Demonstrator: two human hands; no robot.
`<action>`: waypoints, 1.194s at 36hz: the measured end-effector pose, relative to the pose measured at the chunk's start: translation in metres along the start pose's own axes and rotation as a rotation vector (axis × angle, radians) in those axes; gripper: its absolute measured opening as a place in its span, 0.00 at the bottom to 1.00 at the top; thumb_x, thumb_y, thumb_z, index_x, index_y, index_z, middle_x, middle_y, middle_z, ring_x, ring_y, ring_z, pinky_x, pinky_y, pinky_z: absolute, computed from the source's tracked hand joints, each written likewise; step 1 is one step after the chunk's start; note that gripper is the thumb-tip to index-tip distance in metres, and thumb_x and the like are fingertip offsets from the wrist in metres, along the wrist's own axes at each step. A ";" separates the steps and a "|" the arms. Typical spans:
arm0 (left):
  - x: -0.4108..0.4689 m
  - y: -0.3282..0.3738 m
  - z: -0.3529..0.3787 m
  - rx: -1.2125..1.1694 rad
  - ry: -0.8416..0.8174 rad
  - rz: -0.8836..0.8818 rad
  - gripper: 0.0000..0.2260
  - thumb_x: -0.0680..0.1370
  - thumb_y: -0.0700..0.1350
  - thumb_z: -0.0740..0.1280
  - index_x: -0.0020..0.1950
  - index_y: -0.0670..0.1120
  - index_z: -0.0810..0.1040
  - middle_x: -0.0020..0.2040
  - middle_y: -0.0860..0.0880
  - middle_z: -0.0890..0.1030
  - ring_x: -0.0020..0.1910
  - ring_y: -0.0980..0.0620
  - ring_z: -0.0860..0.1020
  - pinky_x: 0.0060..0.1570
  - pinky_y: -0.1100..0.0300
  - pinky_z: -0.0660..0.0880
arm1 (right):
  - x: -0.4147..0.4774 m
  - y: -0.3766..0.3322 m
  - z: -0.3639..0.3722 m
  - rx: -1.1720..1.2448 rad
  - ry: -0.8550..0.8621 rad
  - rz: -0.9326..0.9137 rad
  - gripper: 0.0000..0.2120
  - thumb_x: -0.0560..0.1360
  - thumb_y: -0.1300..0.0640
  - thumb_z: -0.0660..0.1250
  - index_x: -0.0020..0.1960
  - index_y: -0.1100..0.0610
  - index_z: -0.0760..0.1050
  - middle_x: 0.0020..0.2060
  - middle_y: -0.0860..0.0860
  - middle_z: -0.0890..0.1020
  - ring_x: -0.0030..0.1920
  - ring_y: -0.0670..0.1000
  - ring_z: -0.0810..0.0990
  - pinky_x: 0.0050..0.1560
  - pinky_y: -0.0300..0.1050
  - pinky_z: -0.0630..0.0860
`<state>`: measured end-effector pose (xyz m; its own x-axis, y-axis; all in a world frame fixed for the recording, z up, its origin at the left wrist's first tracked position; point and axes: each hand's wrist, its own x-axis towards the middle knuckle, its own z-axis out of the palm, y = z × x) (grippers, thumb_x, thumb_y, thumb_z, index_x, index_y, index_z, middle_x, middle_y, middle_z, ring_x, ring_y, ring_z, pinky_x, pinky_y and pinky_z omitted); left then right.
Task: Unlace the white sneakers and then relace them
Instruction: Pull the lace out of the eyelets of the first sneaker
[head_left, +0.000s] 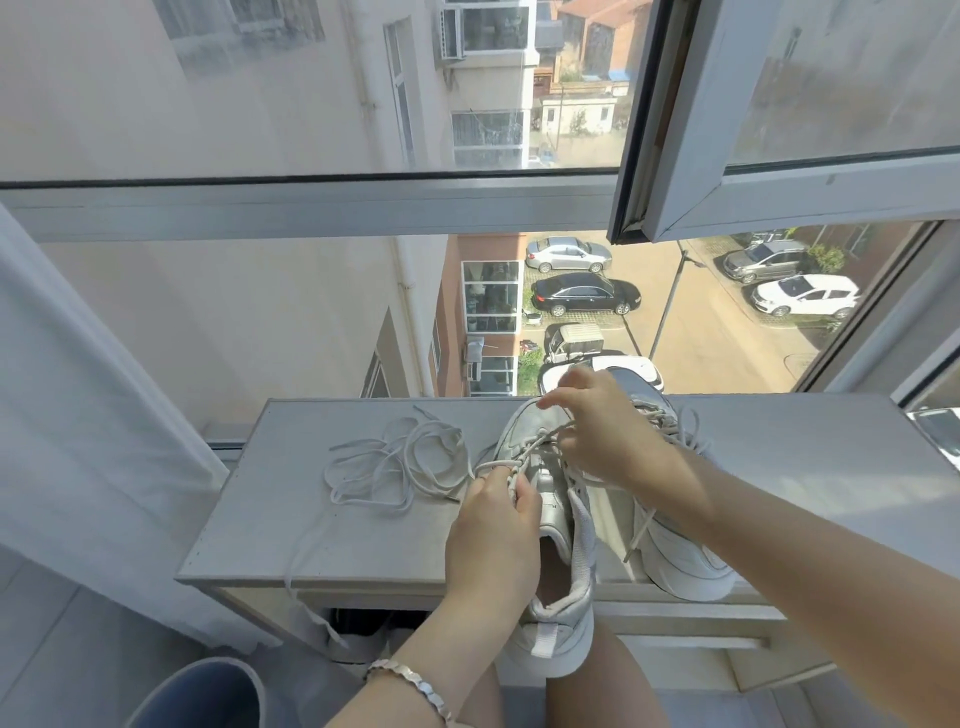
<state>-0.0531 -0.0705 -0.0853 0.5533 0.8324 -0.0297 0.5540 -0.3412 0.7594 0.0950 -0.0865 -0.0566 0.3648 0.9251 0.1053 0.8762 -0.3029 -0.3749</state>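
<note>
Lying in a loose tangle on the grey worktop (291, 519), a pulled-out spare lace (395, 467) sits just left of the left hand (493, 540), one end trailing over the near edge. Below that hand, beside the wrist with its bracelet (410, 680), stands a blue-grey tub (208, 691); its inside is out of view.

The left hand pinches the lace (540, 441) of the sneaker (561, 519) between thumb and fingertips, right at the eyelets. This sneaker runs lengthwise away from the person, toe towards the window. Its heel hangs over the worktop's near edge, above the knees. Its open mouth faces up, just right of the left wrist.

The right hand (597, 431) hovers over the sneaker's toe end, fingers curled, thumb and forefinger nipping the same lace, which stretches taut between the two hands.

Under the right forearm lies the second sneaker (680, 561), touching or just beside the first, toe also towards the window, laces in place.
</note>
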 end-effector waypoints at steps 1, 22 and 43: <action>0.000 0.000 0.000 0.001 0.004 0.001 0.09 0.82 0.47 0.53 0.45 0.47 0.69 0.45 0.47 0.74 0.42 0.48 0.71 0.40 0.58 0.64 | 0.001 -0.001 -0.005 -0.021 -0.058 -0.087 0.18 0.74 0.64 0.63 0.62 0.54 0.75 0.64 0.50 0.70 0.65 0.51 0.64 0.66 0.45 0.63; 0.000 0.005 -0.001 0.031 -0.003 -0.027 0.09 0.82 0.48 0.51 0.46 0.47 0.68 0.48 0.47 0.73 0.45 0.48 0.71 0.42 0.56 0.66 | 0.010 -0.005 -0.003 -0.335 -0.225 -0.396 0.11 0.80 0.56 0.58 0.56 0.54 0.77 0.55 0.49 0.77 0.54 0.50 0.76 0.44 0.37 0.64; 0.003 0.002 0.003 0.045 0.028 -0.038 0.10 0.82 0.48 0.51 0.47 0.47 0.70 0.46 0.49 0.73 0.42 0.49 0.71 0.39 0.57 0.64 | 0.009 -0.005 -0.014 -0.168 -0.256 -0.402 0.13 0.78 0.57 0.62 0.61 0.50 0.77 0.60 0.45 0.75 0.63 0.46 0.69 0.62 0.39 0.65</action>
<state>-0.0482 -0.0705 -0.0859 0.5137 0.8571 -0.0392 0.6022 -0.3276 0.7280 0.0988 -0.0798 -0.0405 -0.0829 0.9962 -0.0266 0.9778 0.0761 -0.1953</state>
